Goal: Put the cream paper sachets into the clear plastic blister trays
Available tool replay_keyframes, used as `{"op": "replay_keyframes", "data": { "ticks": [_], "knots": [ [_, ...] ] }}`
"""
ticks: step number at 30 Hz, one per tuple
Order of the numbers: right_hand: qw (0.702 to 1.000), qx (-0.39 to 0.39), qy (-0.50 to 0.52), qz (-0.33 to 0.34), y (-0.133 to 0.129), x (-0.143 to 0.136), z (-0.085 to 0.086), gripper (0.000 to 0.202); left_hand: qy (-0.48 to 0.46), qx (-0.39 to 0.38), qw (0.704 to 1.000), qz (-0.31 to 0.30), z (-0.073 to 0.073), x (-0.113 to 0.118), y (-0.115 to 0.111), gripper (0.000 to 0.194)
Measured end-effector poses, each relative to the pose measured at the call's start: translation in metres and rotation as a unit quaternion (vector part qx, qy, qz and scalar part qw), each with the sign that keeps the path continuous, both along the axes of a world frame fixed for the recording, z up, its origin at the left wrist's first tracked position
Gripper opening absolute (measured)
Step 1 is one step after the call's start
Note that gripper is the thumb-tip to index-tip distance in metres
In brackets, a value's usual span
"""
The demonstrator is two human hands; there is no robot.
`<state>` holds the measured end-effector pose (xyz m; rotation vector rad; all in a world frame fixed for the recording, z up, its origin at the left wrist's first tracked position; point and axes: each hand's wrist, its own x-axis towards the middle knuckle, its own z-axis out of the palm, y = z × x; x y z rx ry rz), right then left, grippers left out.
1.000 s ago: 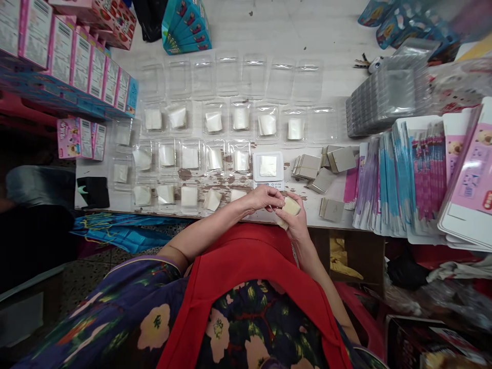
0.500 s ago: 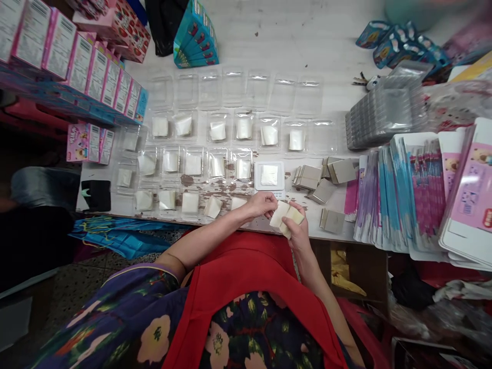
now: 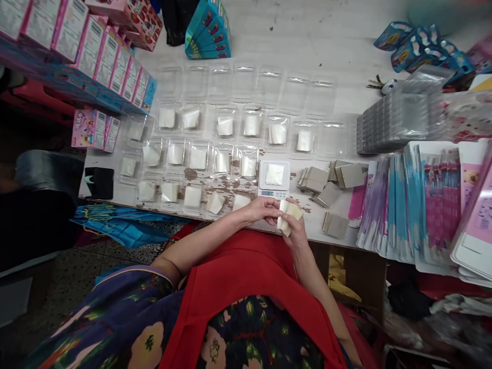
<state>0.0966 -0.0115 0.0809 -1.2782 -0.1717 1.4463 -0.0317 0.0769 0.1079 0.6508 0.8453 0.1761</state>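
My right hand (image 3: 295, 230) grips a small stack of cream-white sheets (image 3: 291, 211) at the table's front edge, thumb across it. From the left, my left hand (image 3: 265, 211) meets the stack, its fingers pinched on the near side of the sheets. Just beyond both hands stands a white digital scale (image 3: 263, 180) with a display, and a flat white square pad (image 3: 275, 175) lies on its plate. Clear plastic trays (image 3: 192, 159) spread in rows to the left, many with a cream-white stack inside. A loose cream stack (image 3: 241, 202) rests beside my left wrist.
Grey square pieces (image 3: 317, 179) lie in piles right of the scale. Farther right are nested clear trays (image 3: 395, 120) and a row of printed cards (image 3: 407, 200). Pink boxes (image 3: 103, 61) line the left. A blue carton (image 3: 209, 31) stands at the back.
My left fingers have moved right, closer to the stack, and the sheets now look tilted more on edge. The view has shifted slightly. The pad on the scale stays put.
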Motion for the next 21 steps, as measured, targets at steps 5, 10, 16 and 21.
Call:
{"op": "replay_keyframes", "data": {
  "ticks": [5, 10, 16, 21],
  "knots": [
    [0.999, 0.023, 0.046, 0.008, 0.009, -0.007, 0.019, 0.054, -0.036, 0.008, 0.999, 0.030, 0.013, -0.009, -0.001, 0.042],
    [0.998, 0.028, 0.057, 0.012, 0.015, -0.019, 0.032, 0.051, -0.050, 0.028, 0.997, 0.051, 0.021, -0.021, -0.001, 0.042],
    [0.997, 0.038, 0.058, 0.034, 0.018, -0.034, 0.036, 0.052, -0.046, 0.043, 0.994, 0.085, 0.022, -0.037, -0.004, 0.041],
    [0.996, 0.055, 0.027, 0.068, 0.019, -0.044, 0.035, 0.051, -0.037, 0.056, 0.993, 0.095, 0.019, -0.050, -0.006, 0.040]
  ]
}}
